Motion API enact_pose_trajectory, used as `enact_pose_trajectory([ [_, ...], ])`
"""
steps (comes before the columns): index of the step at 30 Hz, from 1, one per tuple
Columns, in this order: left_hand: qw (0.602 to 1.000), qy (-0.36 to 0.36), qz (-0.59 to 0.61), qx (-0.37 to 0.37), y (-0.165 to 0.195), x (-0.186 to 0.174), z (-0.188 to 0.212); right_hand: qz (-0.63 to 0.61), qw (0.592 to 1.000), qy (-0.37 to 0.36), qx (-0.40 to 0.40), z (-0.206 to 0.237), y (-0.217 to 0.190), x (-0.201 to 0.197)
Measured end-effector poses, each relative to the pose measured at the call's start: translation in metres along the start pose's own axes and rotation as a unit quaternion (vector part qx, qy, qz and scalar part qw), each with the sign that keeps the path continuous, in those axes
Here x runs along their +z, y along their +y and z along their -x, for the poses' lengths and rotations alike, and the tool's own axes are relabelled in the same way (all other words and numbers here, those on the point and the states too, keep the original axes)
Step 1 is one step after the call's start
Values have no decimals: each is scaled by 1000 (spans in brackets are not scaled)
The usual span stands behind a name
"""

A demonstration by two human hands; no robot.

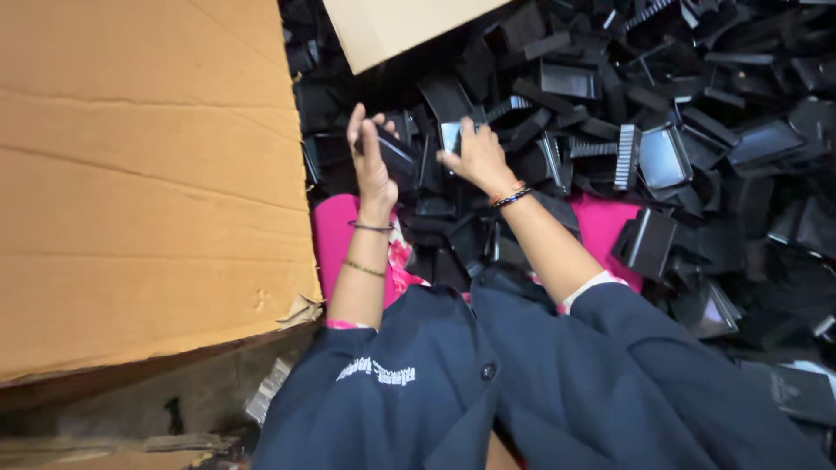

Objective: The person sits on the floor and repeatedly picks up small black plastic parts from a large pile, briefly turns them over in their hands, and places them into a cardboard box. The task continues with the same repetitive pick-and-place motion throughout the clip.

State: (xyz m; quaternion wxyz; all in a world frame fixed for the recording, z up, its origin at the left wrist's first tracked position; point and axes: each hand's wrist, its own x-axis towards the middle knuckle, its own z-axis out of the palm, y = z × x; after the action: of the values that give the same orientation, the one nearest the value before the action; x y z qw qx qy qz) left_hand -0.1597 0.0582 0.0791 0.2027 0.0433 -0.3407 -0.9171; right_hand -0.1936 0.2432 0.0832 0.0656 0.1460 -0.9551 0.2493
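My left hand [369, 155] grips a black plastic part [397, 157] at the near edge of a big heap of black plastic parts [688, 130]. Right beside it, my right hand [477, 157] holds another black plastic piece [450, 135] with a shiny face. The two hands are close together, a little above my lap. Thin bangles circle both wrists, and dark blue sleeves cover my upper arms. Pink cloth [335, 235] shows under my forearms.
A large brown cardboard box wall [148, 183] fills the left side. A second cardboard flap [392, 26] juts in at the top. The black parts spread over the whole right half, some with comb-like teeth [627, 157].
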Motion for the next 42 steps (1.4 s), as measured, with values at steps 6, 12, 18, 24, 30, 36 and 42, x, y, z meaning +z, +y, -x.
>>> enact_pose_trajectory([
  [6, 988, 95, -55, -112, 13, -27, 11, 49, 998, -28, 24, -1, -15, -5],
  [12, 991, 47, -63, -112, 15, -19, 26, -306, 946, -4, -104, 45, -37, -50],
  [18, 988, -75, 12, -134, 4, 23, 56, -420, 905, -18, -66, 99, -52, -54],
  [24, 990, -86, -5, -108, 9, 48, 94, -357, 922, 77, -127, 114, -44, -63],
  [30, 994, -87, -48, -50, 18, 54, 101, -389, 898, 68, -194, 118, -53, -66],
  [36, 996, -65, -29, -58, 30, 48, 94, -393, 901, 35, -181, 115, -40, -49],
  [42, 992, -106, 23, -57, 41, 45, 86, -735, 663, -127, 67, 108, -42, -33],
])
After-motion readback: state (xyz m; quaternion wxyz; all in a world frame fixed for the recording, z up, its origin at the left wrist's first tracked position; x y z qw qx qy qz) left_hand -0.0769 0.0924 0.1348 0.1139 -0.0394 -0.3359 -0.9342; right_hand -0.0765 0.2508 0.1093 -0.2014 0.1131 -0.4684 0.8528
